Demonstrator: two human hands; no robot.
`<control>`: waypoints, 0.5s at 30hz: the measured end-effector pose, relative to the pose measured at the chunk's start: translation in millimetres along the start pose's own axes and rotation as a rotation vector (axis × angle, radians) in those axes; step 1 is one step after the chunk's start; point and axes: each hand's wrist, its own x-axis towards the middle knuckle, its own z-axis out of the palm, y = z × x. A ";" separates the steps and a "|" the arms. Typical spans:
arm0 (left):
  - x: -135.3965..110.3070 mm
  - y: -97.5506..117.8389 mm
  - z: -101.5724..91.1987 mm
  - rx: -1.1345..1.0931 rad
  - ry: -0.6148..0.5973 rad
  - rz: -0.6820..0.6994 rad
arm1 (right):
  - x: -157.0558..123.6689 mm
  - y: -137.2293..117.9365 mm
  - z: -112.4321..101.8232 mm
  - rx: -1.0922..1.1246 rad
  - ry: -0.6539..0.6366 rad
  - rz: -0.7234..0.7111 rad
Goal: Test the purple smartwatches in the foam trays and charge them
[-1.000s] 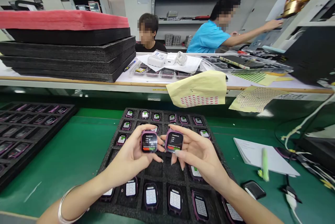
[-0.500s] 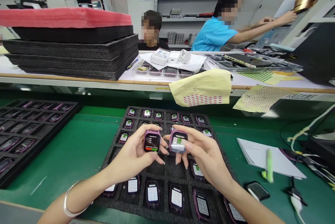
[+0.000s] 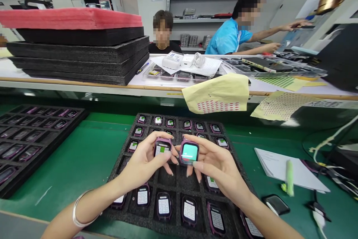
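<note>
My left hand [image 3: 148,155] is closed round a purple-framed smartwatch [image 3: 162,147] without a strap; its screen shows a white and green grid, with my thumb at the lower right of the glass. In my right hand [image 3: 214,157] is a second purple smartwatch [image 3: 189,152], its screen lit teal with a red patch at the bottom, and my thumb lies by its lower right corner. Both watches are held side by side above a black foam tray [image 3: 175,185]. Several similar watches sit in the tray's pockets, many with lit grid screens; my hands hide part of the middle rows.
Another foam tray of watches [image 3: 33,134] lies at left. Papers [image 3: 291,170], a green marker [image 3: 289,177], a dark watch [image 3: 276,204] and cables lie at right. Above runs a shelf with stacked foam [image 3: 81,60] and yellow sheets [image 3: 218,93]. Two people are beyond it.
The left watch's screen has gone from dark text with a red-green bar to a grid. The right one has turned from grid to teal. The person in blue has lowered their arms.
</note>
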 end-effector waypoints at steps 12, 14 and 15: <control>-1.9 -0.1 -0.1 -0.073 -0.050 -0.011 | 3.8 -1.9 -1.9 -0.119 -0.027 0.028; -1.2 -0.5 -0.2 -0.061 -0.043 -0.012 | 3.6 -3.4 -1.8 -0.138 -0.030 0.022; -1.1 -1.0 -0.4 -0.056 -0.039 -0.011 | 3.2 -3.8 -1.3 -0.143 -0.033 0.021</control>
